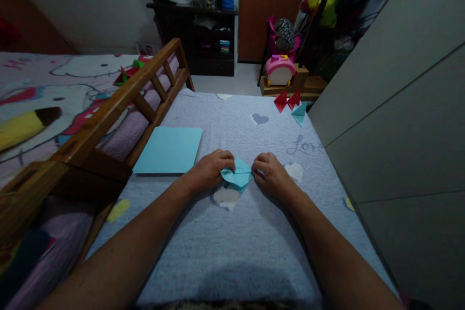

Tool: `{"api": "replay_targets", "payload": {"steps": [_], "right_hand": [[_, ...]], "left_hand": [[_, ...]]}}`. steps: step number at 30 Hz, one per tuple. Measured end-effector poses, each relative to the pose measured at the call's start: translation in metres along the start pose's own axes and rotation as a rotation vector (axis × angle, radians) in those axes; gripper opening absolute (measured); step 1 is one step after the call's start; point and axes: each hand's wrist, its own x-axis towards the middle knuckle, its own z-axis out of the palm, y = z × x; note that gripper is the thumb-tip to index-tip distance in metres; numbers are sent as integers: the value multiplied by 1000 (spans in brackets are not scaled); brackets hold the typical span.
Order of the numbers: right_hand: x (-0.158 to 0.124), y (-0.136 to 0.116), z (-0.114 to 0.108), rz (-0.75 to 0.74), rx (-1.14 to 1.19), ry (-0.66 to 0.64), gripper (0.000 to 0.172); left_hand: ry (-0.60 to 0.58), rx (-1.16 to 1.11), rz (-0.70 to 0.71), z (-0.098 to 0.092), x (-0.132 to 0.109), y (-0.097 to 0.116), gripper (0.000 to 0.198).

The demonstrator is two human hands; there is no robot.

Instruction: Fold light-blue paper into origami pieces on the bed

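Observation:
A small folded light-blue paper (239, 178) lies between my hands on the blue patterned sheet (232, 252). My left hand (214, 168) pinches its left corner, fingertips over the paper. At its right tip, my right hand (271, 174) is closed on the point. The paper shows a crease across its middle and a loose flap toward me. To the left rests a flat light-blue square of paper (169, 150). Two red folded papers (281, 101) and one light-blue folded paper (300, 115) stand at the far right of the sheet.
A wooden rail (145, 92) runs along the left side, with another bed (80, 70) beyond it. Grey panels (395, 121) border the right. Past the far edge are a dark cabinet (196, 41), a door (271, 5) and a pink toy case (281, 70).

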Motion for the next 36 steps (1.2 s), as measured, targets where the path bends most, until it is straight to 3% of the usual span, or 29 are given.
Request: {"api": "replay_targets", "payload": {"steps": [10, 13, 18, 23, 29, 36], "right_hand": [[-5, -7, -12, -114, -151, -87, 17], [-10, -2, -13, -103, -71, -54, 18], [-18, 7, -7, -37, 125, 105, 30], [-20, 4, -5, -60, 100, 83, 41], [-20, 0, -10, -104, -36, -36, 39], [-23, 0, -17, -89, -66, -29, 27]], "left_hand": [[-2, -26, -13, -2, 1, 3, 23], [-4, -24, -14, -2, 1, 3, 22], [0, -22, -14, -1, 1, 2, 24], [12, -25, -10, -2, 1, 3, 24], [12, -25, -7, -1, 0, 2, 23], [4, -6, -12, -1, 0, 1, 23]]}}
